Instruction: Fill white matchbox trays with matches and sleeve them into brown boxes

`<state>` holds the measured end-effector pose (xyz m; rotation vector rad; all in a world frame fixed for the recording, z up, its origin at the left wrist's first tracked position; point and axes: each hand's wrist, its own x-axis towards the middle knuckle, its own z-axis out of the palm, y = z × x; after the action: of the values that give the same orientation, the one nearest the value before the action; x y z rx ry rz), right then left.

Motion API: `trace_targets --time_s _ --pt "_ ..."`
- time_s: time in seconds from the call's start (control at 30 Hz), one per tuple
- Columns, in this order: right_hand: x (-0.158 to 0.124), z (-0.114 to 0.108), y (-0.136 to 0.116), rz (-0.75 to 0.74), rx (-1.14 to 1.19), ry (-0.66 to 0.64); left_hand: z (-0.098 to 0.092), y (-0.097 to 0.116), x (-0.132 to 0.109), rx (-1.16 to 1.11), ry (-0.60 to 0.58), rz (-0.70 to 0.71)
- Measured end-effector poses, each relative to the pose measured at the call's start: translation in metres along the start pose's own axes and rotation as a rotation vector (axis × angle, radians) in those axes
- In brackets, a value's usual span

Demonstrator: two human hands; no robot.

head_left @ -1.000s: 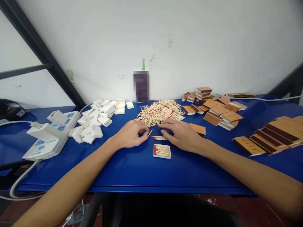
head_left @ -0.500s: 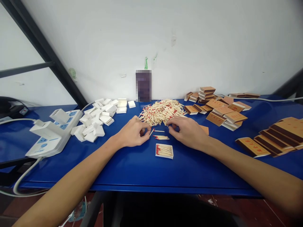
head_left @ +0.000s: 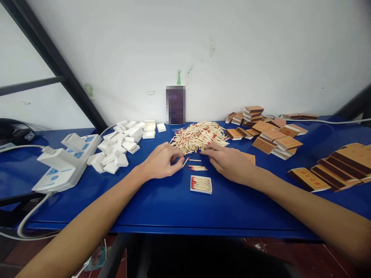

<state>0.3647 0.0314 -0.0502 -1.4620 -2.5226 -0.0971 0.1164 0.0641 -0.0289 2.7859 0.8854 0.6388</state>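
Note:
My left hand (head_left: 164, 160) rests on the blue table with its fingers curled and thumb against fingertips; anything inside the pinch is hidden. A slanted single match (head_left: 186, 162) lies beside its thumb tip. My right hand (head_left: 227, 160) reaches to the near edge of the heap of red-tipped matches (head_left: 199, 137), fingers stretched out, with no match visible in it. Between the hands lie another loose match (head_left: 195, 160) and a small bundle of matches (head_left: 197, 168). Nearer to me stands a white matchbox tray (head_left: 201, 184) holding many matches, heads to the left.
White empty trays (head_left: 116, 144) are piled at left, beside a white power strip (head_left: 69, 166) with plugs and cables. Brown matchbox sleeves (head_left: 272, 135) lie at back right, with a row of more sleeves (head_left: 342, 166) at far right. A blurred dark rectangle (head_left: 176, 106) leans on the wall.
My right hand has moved slightly left, its fingers straightening at the heap's near edge. My left hand has barely shifted. The tray and loose matches are unchanged.

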Motion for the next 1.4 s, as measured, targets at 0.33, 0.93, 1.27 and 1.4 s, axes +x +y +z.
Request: trace_targets --time_s 0.33,0.93,1.27,1.4 --pt "0.006 0.0 0.006 0.088 0.083 0.117 0.005 -0.003 0.001 0.022 -0.086 0.169" --pt "0.001 -0.002 -0.008 -0.098 0.461 0.296 0.004 -0.003 0.002 0.077 -0.125 0.031" --pt "0.001 -0.004 -0.007 -0.185 0.358 0.172 0.004 -0.002 0.003 0.128 -0.096 -0.039" --pt "0.001 -0.003 -0.007 -0.163 0.364 0.158 0.005 -0.003 0.004 0.188 -0.041 -0.129"
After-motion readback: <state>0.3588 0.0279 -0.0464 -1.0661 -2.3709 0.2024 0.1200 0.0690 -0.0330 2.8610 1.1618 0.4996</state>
